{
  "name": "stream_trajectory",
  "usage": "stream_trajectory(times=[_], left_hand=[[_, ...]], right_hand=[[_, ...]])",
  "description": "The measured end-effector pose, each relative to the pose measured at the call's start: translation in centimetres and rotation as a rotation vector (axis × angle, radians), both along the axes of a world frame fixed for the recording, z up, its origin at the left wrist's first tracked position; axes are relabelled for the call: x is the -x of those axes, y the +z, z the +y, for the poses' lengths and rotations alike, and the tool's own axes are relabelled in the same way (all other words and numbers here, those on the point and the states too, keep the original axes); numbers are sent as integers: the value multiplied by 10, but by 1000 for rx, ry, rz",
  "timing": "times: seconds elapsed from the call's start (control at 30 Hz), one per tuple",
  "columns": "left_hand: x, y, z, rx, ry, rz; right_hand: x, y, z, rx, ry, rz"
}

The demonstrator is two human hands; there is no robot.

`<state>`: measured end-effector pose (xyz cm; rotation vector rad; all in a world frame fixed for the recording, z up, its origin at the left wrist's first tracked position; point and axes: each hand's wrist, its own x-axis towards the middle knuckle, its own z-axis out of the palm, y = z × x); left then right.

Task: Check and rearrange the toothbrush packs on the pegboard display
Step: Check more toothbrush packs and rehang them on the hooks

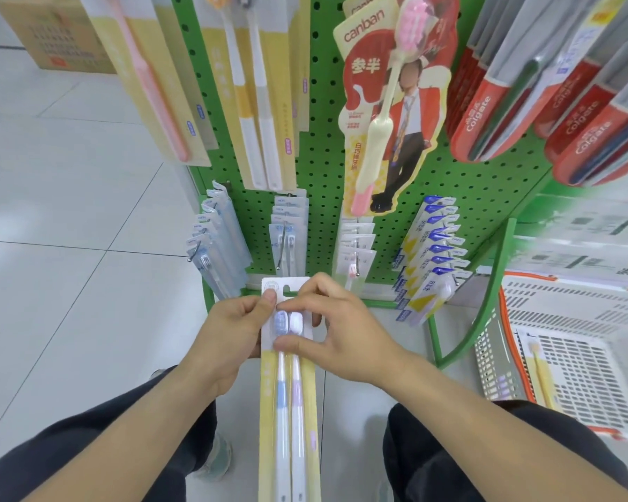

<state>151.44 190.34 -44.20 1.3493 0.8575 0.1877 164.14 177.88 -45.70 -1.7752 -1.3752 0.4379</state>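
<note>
A long yellow and white twin toothbrush pack [290, 411] is held in front of me, below the green pegboard [323, 154]. My left hand [229, 342] grips its upper left edge, thumb on the white card near the hang hole. My right hand [341, 331] pinches the pack's top around the two capped brush heads, thumb below them and fingers above. On the pegboard's lower hooks hang rows of small toothbrush packs [289, 233], with blue and yellow packs [432, 259] to their right. Longer yellow packs [258, 103] hang above.
Red Colgate packs [544, 92] hang at the upper right, a canban pack [388, 114] in the middle. A white plastic basket [566, 360] with an orange rim sits on the floor at right. A cardboard box [55, 34] stands far left on the tiled floor.
</note>
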Motion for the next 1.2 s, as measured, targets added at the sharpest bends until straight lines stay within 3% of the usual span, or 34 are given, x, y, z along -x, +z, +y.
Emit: stream_trajectory(times=[0.3, 0.43, 0.67, 0.8, 1.0, 1.1, 1.2], left_hand=[[-3, 10, -9, 2, -140, -71], [-1, 10, -10, -3, -146, -145], [1, 10, -11, 19, -161, -173], [3, 12, -12, 3, -155, -221], [2, 12, -17, -13, 67, -260], [3, 14, -11, -4, 197, -316], [4, 15, -5, -29, 255, -335]], right_hand=[[-15, 14, 4, -202, -171, 316], [-22, 16, 4, -228, -140, 463], [-17, 10, 7, -281, -167, 447], [-13, 5, 11, -244, -243, 227], [0, 1, 11, -200, -169, 79], [7, 1, 11, -175, -201, 98], [11, 3, 12, -12, -205, 302]])
